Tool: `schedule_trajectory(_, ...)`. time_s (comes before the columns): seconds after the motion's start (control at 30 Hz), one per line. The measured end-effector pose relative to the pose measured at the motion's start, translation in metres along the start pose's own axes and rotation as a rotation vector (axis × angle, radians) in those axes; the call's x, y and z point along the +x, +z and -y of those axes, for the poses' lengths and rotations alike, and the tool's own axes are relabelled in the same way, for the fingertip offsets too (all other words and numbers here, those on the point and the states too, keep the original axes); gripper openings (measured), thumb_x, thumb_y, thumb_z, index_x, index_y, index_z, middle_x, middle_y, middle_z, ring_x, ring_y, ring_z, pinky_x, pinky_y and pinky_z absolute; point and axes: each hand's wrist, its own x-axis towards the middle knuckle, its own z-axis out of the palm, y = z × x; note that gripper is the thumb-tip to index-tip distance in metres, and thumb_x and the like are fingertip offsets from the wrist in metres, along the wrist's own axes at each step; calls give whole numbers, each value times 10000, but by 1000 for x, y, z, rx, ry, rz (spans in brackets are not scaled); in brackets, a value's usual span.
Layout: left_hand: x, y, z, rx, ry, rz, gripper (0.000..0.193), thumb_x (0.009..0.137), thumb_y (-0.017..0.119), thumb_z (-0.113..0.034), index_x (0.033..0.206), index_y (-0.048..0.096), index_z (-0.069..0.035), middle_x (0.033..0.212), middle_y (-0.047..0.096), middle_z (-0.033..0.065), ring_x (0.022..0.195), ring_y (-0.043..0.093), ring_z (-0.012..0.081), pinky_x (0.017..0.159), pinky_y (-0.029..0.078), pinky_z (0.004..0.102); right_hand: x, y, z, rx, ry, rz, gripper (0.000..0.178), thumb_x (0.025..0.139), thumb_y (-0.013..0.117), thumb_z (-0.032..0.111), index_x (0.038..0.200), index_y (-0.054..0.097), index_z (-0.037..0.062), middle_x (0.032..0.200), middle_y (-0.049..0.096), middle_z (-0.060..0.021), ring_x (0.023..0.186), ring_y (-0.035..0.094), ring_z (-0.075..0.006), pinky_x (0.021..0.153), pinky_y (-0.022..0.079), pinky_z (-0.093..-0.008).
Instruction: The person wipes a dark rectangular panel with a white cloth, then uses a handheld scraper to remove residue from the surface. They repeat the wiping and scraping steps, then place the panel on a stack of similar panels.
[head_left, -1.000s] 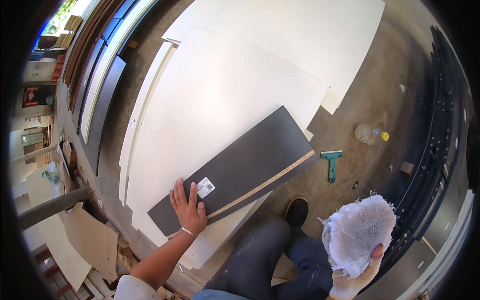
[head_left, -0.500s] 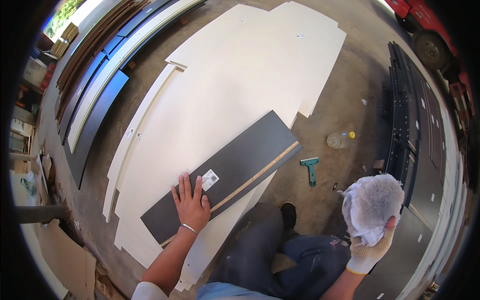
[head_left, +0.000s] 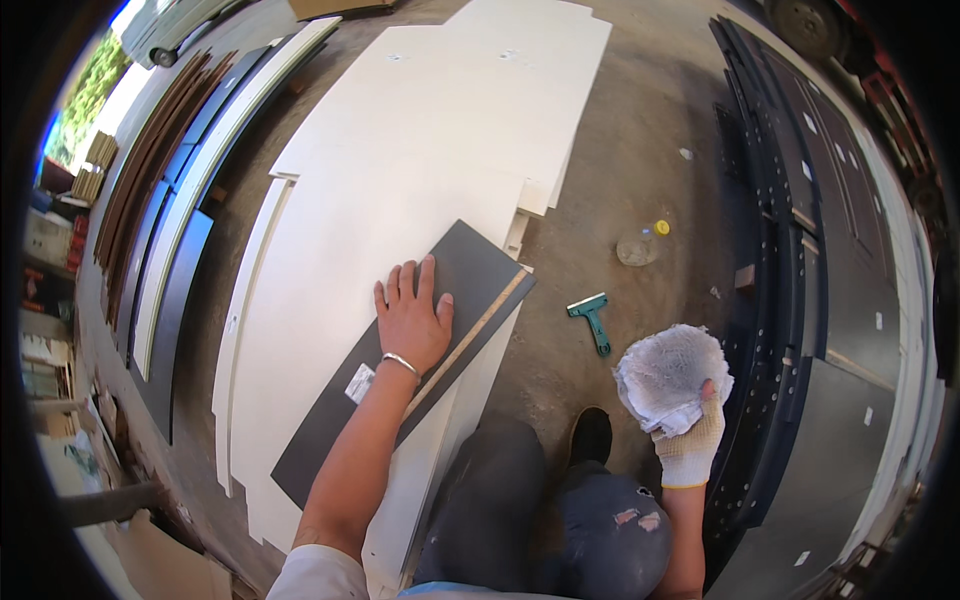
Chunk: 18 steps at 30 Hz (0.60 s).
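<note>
Dark laminated panel (head_left: 420,350), frame centre: stiff, slick, best gripped by its edges; my left hand (head_left: 412,318) flat, splayed on it, my gloved right hand (head_left: 690,440) clutching a crumpled rag (head_left: 668,376).

The left hand (head_left: 412,318) lies flat on a dark panel (head_left: 400,365); the gloved right hand (head_left: 688,440) grips what looks like a rag (head_left: 665,375).

Small white rectangular label (head_left: 360,383) on dark panel (head_left: 480,270), beside left forearm.
</note>
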Motion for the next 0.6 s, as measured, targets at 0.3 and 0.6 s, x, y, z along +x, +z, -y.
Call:
schedule_trajectory(0.3, 68, 18, -34, 51, 113, -90, 577, 1004, 604, -252, 1531, 501, -45, 1268, 569, 167, 1158, 517, 356, 1043, 393, 494, 48, -83, -48, 148, 81, -136, 581, 1030, 708, 284, 1540, 474, 132, 1473, 587, -135, 1340, 598, -384, 1105, 528, -596)
schedule_trajectory(0.6, 83, 23, -36, 23, 150, -109, 574, 1005, 622, -276, 1502, 519, -8, 1189, 567, 156, 1116, 519, 348, 1003, 408, 486, 75, -87, -49, 139, 23, -130, 575, 1051, 674, 280, 1556, 466, 103, 1503, 578, -149, 1371, 580, -395, 1123, 511, -604)
